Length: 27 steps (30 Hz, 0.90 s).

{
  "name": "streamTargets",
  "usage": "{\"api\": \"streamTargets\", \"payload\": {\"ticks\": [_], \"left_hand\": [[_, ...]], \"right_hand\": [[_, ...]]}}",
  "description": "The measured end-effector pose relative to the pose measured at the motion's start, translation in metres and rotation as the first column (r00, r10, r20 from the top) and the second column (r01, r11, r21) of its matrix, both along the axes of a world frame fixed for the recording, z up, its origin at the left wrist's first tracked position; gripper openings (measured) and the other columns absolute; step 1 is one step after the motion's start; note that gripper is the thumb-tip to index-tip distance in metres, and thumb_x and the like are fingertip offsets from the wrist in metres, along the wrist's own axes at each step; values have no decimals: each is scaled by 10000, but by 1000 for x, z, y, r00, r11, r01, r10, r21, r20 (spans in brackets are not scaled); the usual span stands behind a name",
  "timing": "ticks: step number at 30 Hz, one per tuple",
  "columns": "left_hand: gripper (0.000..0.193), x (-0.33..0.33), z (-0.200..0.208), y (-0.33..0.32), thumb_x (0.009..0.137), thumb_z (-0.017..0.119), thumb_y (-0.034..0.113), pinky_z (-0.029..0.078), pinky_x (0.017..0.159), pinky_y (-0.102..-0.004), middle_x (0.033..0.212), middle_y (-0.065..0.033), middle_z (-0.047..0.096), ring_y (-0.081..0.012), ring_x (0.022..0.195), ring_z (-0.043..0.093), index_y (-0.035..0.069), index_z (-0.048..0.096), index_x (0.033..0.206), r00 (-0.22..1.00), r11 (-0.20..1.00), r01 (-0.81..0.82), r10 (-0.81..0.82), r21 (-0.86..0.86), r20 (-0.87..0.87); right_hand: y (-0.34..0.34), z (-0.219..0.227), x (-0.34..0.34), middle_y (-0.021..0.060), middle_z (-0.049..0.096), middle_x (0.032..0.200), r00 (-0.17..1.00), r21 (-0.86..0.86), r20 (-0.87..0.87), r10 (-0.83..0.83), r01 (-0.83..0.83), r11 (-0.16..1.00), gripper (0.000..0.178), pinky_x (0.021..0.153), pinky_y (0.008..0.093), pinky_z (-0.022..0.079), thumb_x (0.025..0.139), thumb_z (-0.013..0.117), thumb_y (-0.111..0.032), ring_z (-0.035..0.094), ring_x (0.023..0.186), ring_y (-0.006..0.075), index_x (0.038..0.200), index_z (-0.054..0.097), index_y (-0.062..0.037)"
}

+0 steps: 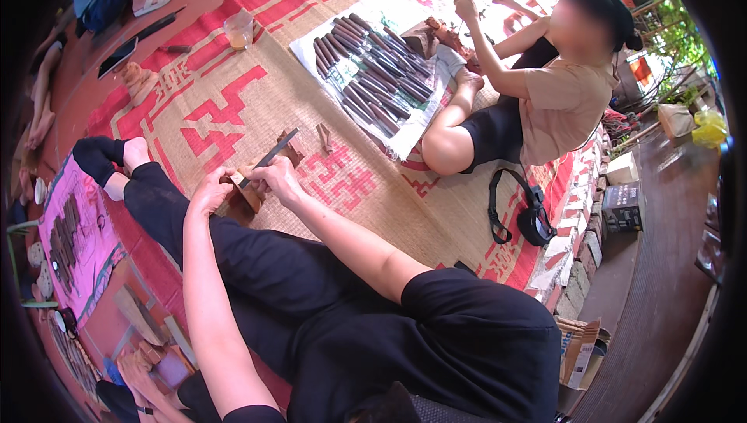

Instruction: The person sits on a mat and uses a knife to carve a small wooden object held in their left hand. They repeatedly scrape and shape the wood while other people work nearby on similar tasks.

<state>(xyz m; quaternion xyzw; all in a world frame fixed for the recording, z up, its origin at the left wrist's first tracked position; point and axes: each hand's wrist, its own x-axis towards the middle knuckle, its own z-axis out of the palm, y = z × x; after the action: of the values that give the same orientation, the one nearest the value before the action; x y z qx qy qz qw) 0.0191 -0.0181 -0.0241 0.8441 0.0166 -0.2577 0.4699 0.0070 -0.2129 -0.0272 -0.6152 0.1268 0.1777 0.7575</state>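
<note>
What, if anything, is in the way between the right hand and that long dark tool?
Nothing visible: the right hand already grips the dark tool, with no other object seen between them. Brown wood shows lower in the picture.

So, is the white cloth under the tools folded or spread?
Spread: the white cloth lies flat on the mat beneath many tools.

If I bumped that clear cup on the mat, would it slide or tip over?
The cup may tip fairly easily, as it seems to narrow toward its base. It's probably light, being see-through with only a little amber liquid at the bottom. The mat's woven surface might drag rather than let it glide.
</note>
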Motion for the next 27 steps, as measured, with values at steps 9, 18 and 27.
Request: {"api": "streamTargets", "payload": {"ticks": [9,18,27], "left_hand": [[390,-2,4,-1,729,543,22,458,823,-298,982,-96,626,-192,924,583,6,573,1118,999,1000,11,-12,18,35],[390,-1,-6,2,739,543,8,456,781,-272,935,-73,617,-162,862,573,1,563,1128,999,1000,9,-9,8,35],[387,0,-1,-3,742,563,40,456,773,-272,927,-79,622,-164,849,576,-3,564,1127,998,997,34,-38,72,55]], "right_hand": [[-3,-11,2,49,600,586,998,-57,15,-68,69,996,101,423,222,400,701,685,-89,537,463,100,664,629,-13],[-4,-12,1,60,600,595,998,-101,14,-62,63,993,110,421,214,387,699,693,-97,520,454,97,687,633,-6],[-7,-12,4,66,612,598,999,-198,4,-53,53,979,122,419,212,397,693,706,-106,537,455,103,682,643,-1]]}}
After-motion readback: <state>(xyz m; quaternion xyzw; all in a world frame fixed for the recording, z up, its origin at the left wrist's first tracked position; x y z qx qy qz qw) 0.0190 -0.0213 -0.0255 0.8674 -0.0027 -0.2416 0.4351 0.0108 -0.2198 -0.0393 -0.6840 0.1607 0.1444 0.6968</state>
